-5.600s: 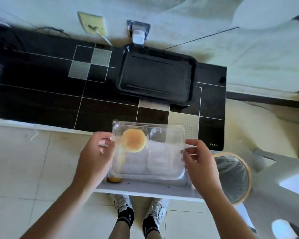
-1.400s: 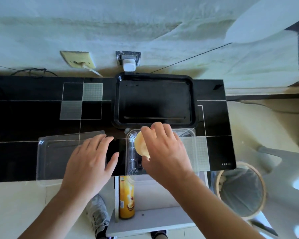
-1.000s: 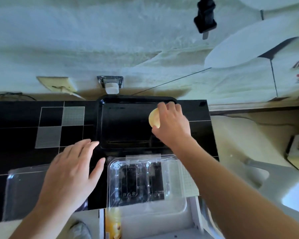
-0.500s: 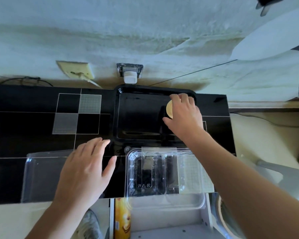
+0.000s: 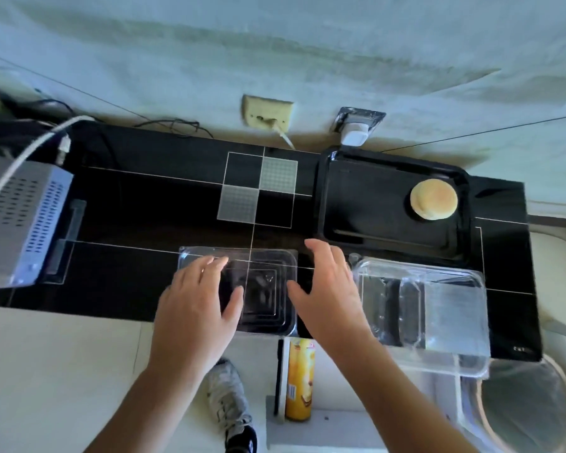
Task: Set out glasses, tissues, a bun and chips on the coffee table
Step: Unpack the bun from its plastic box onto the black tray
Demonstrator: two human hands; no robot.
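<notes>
— Where is the bun (image 5: 433,199) found?
— On the black tray (image 5: 356,204), at its far right corner, well apart from both hands.
— How are the hands held?
— The left hand (image 5: 193,308) is laid with straight fingers on the clear lid (image 5: 268,289); the right hand (image 5: 327,292) is spread, nothing grasped, between the lid and the clear container (image 5: 438,308).

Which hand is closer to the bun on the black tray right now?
Right. The right hand sits below-left of the bun, beside the tray; the left hand is farther left, over the clear lid.
</notes>
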